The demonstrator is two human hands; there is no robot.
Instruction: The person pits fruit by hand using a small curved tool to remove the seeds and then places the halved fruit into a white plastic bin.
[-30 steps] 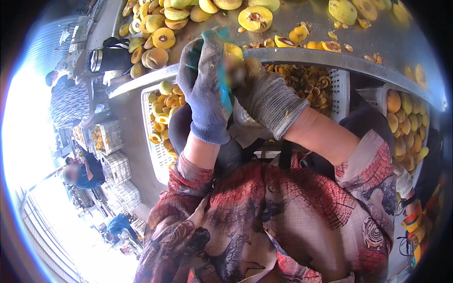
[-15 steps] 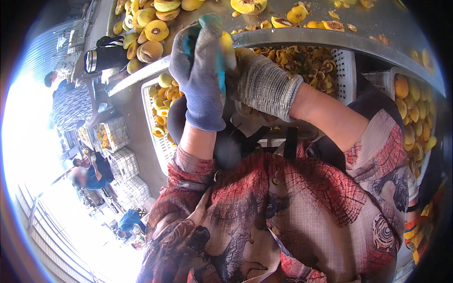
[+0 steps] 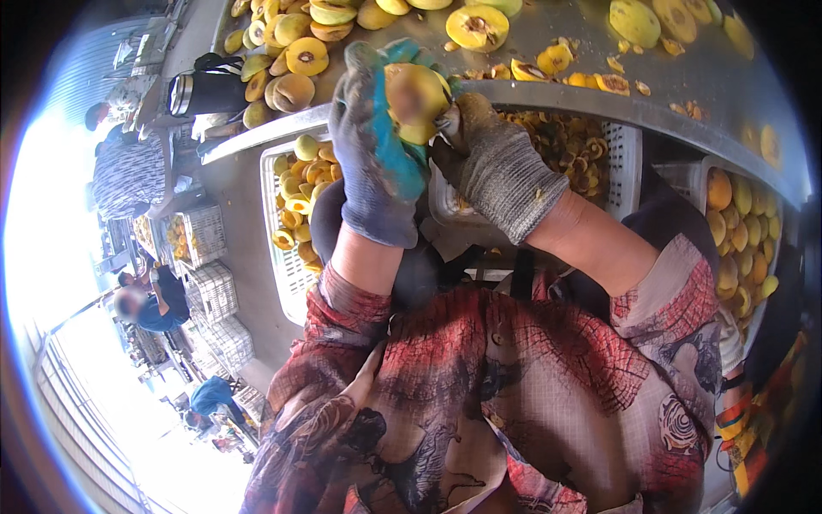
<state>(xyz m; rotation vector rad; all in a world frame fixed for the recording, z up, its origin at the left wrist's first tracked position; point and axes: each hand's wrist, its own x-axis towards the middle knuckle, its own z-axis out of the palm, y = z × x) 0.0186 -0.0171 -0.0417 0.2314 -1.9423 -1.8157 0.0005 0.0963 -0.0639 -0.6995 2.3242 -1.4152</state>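
Observation:
My left hand (image 3: 377,141), in a blue-grey glove with a teal palm, is closed round a yellow peach half (image 3: 417,96). The cut face is turned up toward me, and its middle is blurred. Close against the peach's right side is my right hand (image 3: 497,158), in a grey knitted glove. Its fingers are curled on a small metal tool (image 3: 449,126), mostly hidden by the glove, so its exact kind does not show. Both hands are raised just over the near edge of the metal worktable (image 3: 565,96).
Peach halves (image 3: 306,56) are heaped at the table's far left, beside a black flask (image 3: 205,92). Below the edge stand a white crate (image 3: 625,167) of peelings or scraps, a crate of halves (image 3: 295,287) at left and a crate of peaches (image 3: 741,223) at right. People work at far left.
My left hand has turned, so the peach's cut face now shows where the glove covered most of it before. The right hand has shifted slightly right and down, and the view has moved a little.

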